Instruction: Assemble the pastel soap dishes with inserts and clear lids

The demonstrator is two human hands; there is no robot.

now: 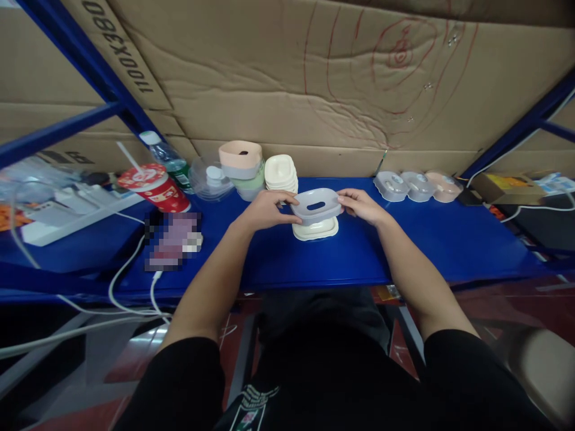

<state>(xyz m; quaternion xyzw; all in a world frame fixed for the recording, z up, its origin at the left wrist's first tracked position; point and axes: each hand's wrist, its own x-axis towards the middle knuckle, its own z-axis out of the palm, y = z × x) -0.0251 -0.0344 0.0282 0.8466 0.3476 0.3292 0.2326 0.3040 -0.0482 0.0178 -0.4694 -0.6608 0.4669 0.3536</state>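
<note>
Between my two hands is a grey plastic tray (pixel 317 214) with a dark oval slot in its middle, probably part of a soap dish. My left hand (pixel 271 211) grips its left end, thumb below and fingers above. The right end is pinched by my right hand (pixel 359 205). Just under the tray a cream plastic base (pixel 317 231) sits on the blue table; whether the two touch I cannot tell. Behind my left hand stand a stack of cream pieces (pixel 281 170) and a taller stack topped by a peach tray (pixel 241 157).
Finished-looking grey and peach dishes (pixel 420 187) line the back right. At left are a red cup with a straw (pixel 157 188), a water bottle (pixel 167 160), a clear round lid (pixel 211 179), a white power strip (pixel 76 215) and cables. A cardboard wall (pixel 278 84) closes the back.
</note>
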